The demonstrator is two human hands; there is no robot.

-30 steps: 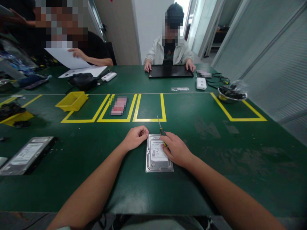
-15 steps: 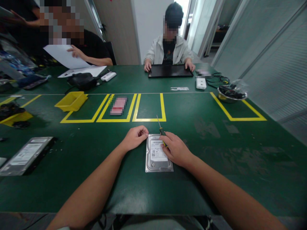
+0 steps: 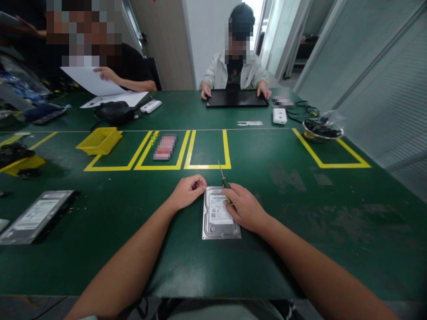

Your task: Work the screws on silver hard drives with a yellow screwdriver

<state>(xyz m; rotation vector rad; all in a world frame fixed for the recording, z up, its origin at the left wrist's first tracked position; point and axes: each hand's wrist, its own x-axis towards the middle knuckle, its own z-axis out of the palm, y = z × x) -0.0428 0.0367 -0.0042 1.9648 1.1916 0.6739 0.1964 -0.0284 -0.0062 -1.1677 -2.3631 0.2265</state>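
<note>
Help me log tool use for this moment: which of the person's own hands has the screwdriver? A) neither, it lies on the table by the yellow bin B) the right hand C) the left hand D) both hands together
B: the right hand is closed around the screwdriver, whose shaft sticks out past the fingers above the hard drive, while the left hand only rests curled at the drive's top-left corner.
</note>
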